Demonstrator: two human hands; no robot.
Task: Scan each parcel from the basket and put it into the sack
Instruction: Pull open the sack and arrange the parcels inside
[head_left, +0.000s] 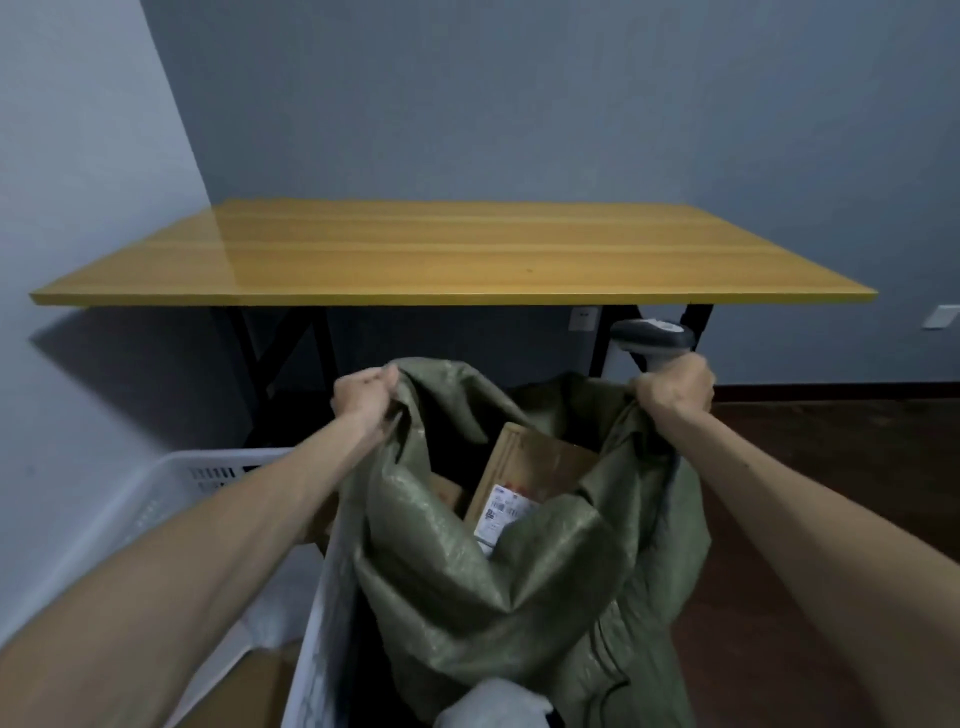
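A green woven sack (498, 571) stands open in front of me. My left hand (363, 395) grips its left rim. My right hand (675, 387) grips the right rim and also holds a grey barcode scanner (652, 335), whose head sticks up above the fist. Inside the sack a brown cardboard parcel (540, 462) with a white shipping label leans upright, and part of another brown parcel shows to its left. A white plastic basket (156, 499) sits at the lower left, under my left forearm, with a cardboard parcel (244, 686) in it.
A yellow wooden table (441, 249) on black legs stands just behind the sack, against a grey wall. Dark wood floor lies to the right. A white wrapped item (493, 704) shows at the bottom edge, in front of the sack.
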